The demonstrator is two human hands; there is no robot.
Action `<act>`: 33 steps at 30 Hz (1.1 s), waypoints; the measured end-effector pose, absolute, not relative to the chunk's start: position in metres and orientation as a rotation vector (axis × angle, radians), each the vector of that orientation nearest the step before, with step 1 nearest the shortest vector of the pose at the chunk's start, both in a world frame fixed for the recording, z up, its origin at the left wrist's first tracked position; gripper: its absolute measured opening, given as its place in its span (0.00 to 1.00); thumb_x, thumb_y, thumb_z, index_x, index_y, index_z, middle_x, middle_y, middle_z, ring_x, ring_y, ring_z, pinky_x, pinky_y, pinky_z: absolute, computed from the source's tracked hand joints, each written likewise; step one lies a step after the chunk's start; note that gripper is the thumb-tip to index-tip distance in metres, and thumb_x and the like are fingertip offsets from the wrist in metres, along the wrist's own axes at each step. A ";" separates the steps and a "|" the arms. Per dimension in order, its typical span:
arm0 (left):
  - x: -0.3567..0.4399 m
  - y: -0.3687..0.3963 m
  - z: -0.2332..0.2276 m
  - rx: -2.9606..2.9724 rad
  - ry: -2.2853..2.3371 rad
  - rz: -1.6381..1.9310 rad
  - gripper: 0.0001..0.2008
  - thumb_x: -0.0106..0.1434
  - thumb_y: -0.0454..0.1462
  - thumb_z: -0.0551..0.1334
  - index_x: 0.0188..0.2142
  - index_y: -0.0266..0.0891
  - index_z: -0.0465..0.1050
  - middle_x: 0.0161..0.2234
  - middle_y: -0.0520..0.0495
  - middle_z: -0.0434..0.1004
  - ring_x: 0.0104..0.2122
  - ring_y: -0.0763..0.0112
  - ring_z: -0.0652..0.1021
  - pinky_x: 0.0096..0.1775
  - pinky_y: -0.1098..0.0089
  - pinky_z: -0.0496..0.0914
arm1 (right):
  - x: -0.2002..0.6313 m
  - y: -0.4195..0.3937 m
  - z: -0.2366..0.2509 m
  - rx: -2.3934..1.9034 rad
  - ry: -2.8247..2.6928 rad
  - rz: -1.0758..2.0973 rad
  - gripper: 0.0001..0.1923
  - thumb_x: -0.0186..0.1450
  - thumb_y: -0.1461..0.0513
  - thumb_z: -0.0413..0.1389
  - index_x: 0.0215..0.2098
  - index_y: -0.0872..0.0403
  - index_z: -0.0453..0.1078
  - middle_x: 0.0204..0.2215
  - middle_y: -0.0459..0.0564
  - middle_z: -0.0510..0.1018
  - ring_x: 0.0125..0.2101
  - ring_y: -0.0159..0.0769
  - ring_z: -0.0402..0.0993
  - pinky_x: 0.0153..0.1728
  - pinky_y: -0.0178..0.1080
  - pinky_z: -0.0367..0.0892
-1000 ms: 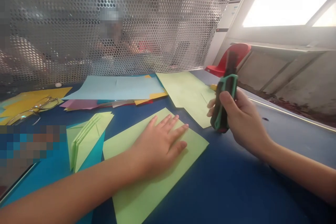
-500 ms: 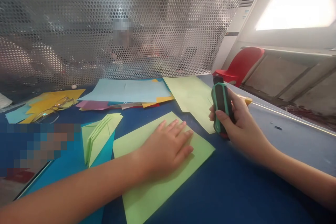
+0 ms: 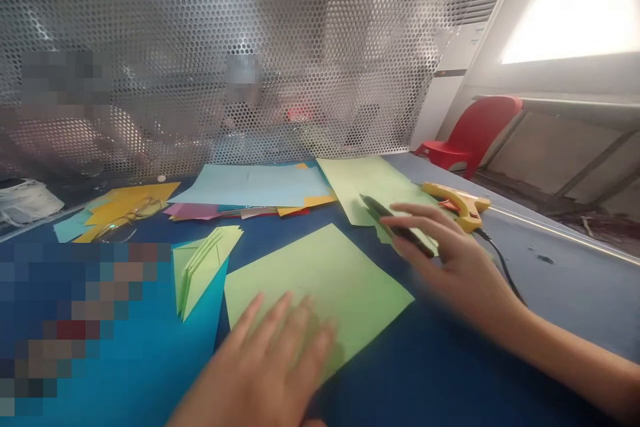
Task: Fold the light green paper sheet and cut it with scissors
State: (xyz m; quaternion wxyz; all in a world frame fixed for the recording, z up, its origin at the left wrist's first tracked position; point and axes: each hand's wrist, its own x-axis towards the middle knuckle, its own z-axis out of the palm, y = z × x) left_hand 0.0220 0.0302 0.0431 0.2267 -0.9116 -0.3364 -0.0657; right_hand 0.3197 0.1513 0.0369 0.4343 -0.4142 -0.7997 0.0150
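A light green sheet of paper [image 3: 320,273] lies flat on the blue table in front of me. My left hand [image 3: 270,360], blurred, has its fingers spread over the sheet's near part; whether it touches is unclear. To the right, a dark green and black utility knife [image 3: 413,238] lies low over other green sheets [image 3: 365,180]. My right hand [image 3: 445,247] is beside the knife, its fingers stretched out and not wrapped round it. Left of the sheet, pleated green paper [image 3: 205,267] rests on blue paper [image 3: 155,340].
A yellow glue gun [image 3: 460,203] with a black cord lies beyond my right hand. Light blue paper [image 3: 250,183] tops a coloured stack at the back. Glasses [image 3: 127,217] rest on yellow paper at left. A perforated metal screen [image 3: 300,33] stands behind; a red chair [image 3: 475,130] is at right.
My right hand has lowered the utility knife toward the green sheets and loosened its grip. My left hand has slid back toward me across the sheet. The view has shifted slightly, showing the glue gun.
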 end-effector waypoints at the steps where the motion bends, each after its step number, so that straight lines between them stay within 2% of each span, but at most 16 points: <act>1: 0.012 0.027 0.041 -2.503 -0.927 -0.153 0.24 0.81 0.46 0.51 0.68 0.38 0.68 0.61 0.43 0.79 0.55 0.54 0.84 0.50 0.57 0.82 | 0.316 0.146 0.038 -0.960 -2.039 0.038 0.09 0.74 0.61 0.57 0.47 0.43 0.80 0.55 0.51 0.80 0.51 0.44 0.83 0.45 0.43 0.81; 3: -0.004 0.020 0.039 -2.512 -0.911 -0.104 0.20 0.79 0.41 0.52 0.64 0.40 0.72 0.59 0.49 0.82 0.53 0.62 0.85 0.50 0.65 0.80 | 0.311 0.136 0.039 -0.814 -2.126 0.041 0.12 0.74 0.65 0.56 0.44 0.42 0.79 0.52 0.48 0.81 0.50 0.39 0.83 0.48 0.39 0.79; 5: -0.011 0.014 0.039 -2.507 -0.911 -0.048 0.20 0.78 0.35 0.51 0.62 0.42 0.74 0.59 0.52 0.81 0.53 0.66 0.85 0.50 0.68 0.79 | 0.308 0.130 0.038 -0.682 -2.183 0.040 0.15 0.73 0.68 0.54 0.45 0.41 0.78 0.50 0.46 0.81 0.55 0.37 0.81 0.54 0.38 0.76; 7: -0.012 0.011 0.042 -2.498 -0.931 0.001 0.22 0.81 0.39 0.47 0.62 0.43 0.75 0.62 0.53 0.78 0.55 0.67 0.84 0.50 0.70 0.79 | 0.307 0.128 0.037 -0.587 -2.212 0.041 0.16 0.74 0.70 0.53 0.47 0.42 0.76 0.49 0.47 0.80 0.57 0.36 0.78 0.59 0.38 0.72; 9: -0.012 0.011 0.045 -2.487 -0.975 0.007 0.27 0.82 0.49 0.42 0.65 0.44 0.73 0.67 0.53 0.71 0.59 0.65 0.80 0.50 0.69 0.78 | 0.308 0.128 0.036 -0.545 -2.231 0.055 0.16 0.74 0.70 0.52 0.49 0.44 0.75 0.49 0.48 0.79 0.58 0.35 0.77 0.60 0.37 0.70; 11: -0.015 0.014 0.047 -2.497 -1.060 -0.060 0.32 0.81 0.56 0.43 0.71 0.43 0.64 0.71 0.51 0.63 0.64 0.60 0.76 0.52 0.63 0.78 | 0.309 0.129 0.034 -0.530 -2.260 0.082 0.15 0.75 0.70 0.53 0.51 0.45 0.74 0.49 0.50 0.79 0.58 0.34 0.77 0.60 0.36 0.69; 13: -0.020 0.018 0.046 -2.569 -1.157 -0.157 0.36 0.78 0.59 0.50 0.77 0.44 0.50 0.73 0.50 0.59 0.67 0.56 0.71 0.54 0.59 0.76 | 0.310 0.130 0.034 -0.526 -2.300 0.117 0.13 0.75 0.68 0.54 0.53 0.46 0.74 0.50 0.50 0.80 0.58 0.34 0.77 0.60 0.35 0.69; 15: -0.027 0.022 0.043 -2.660 -1.214 -0.217 0.43 0.75 0.60 0.57 0.78 0.47 0.40 0.73 0.50 0.58 0.68 0.56 0.70 0.54 0.60 0.75 | 0.309 0.129 0.035 -0.520 -2.340 0.148 0.12 0.76 0.66 0.55 0.55 0.47 0.73 0.51 0.51 0.81 0.58 0.34 0.78 0.60 0.35 0.69; 19: -0.034 0.027 0.035 -2.744 -1.241 -0.248 0.44 0.75 0.58 0.59 0.78 0.52 0.37 0.73 0.53 0.59 0.67 0.60 0.70 0.57 0.60 0.71 | 0.307 0.125 0.041 -0.461 -2.426 0.196 0.11 0.78 0.60 0.56 0.57 0.48 0.72 0.52 0.52 0.83 0.58 0.34 0.78 0.60 0.35 0.70; 22: -0.033 0.031 0.032 -2.768 -1.283 -0.284 0.39 0.76 0.57 0.58 0.78 0.53 0.44 0.72 0.54 0.60 0.67 0.60 0.69 0.57 0.59 0.72 | 0.303 0.121 0.047 -0.401 -2.501 0.204 0.13 0.77 0.56 0.59 0.57 0.51 0.73 0.53 0.54 0.84 0.58 0.34 0.80 0.60 0.33 0.71; 25: -0.028 0.034 0.033 -2.755 -1.356 -0.316 0.28 0.79 0.53 0.56 0.73 0.52 0.60 0.68 0.53 0.68 0.66 0.59 0.72 0.56 0.58 0.73 | 0.300 0.119 0.048 -0.347 -2.545 0.189 0.16 0.77 0.53 0.59 0.58 0.54 0.73 0.52 0.55 0.85 0.59 0.36 0.79 0.63 0.36 0.69; 28: -0.016 0.029 0.038 -2.768 -1.407 -0.345 0.21 0.80 0.51 0.53 0.64 0.52 0.75 0.62 0.56 0.77 0.63 0.62 0.76 0.57 0.62 0.74 | 0.298 0.116 0.047 -0.289 -2.563 0.181 0.14 0.79 0.56 0.57 0.58 0.55 0.72 0.50 0.54 0.86 0.58 0.36 0.79 0.63 0.39 0.68; 31: 0.001 0.013 0.047 -2.809 -1.447 -0.363 0.21 0.82 0.52 0.50 0.54 0.54 0.81 0.56 0.60 0.83 0.57 0.68 0.82 0.58 0.68 0.74 | 0.295 0.110 0.047 -0.266 -2.569 0.195 0.07 0.79 0.64 0.53 0.52 0.53 0.73 0.45 0.51 0.86 0.49 0.34 0.82 0.60 0.40 0.70; 33: 0.012 -0.003 0.055 -2.825 -1.488 -0.381 0.20 0.81 0.51 0.51 0.58 0.55 0.79 0.57 0.60 0.82 0.56 0.68 0.83 0.59 0.70 0.74 | 0.294 0.102 0.049 -0.277 -2.582 0.218 0.09 0.78 0.68 0.51 0.45 0.52 0.72 0.40 0.49 0.85 0.41 0.32 0.81 0.53 0.39 0.72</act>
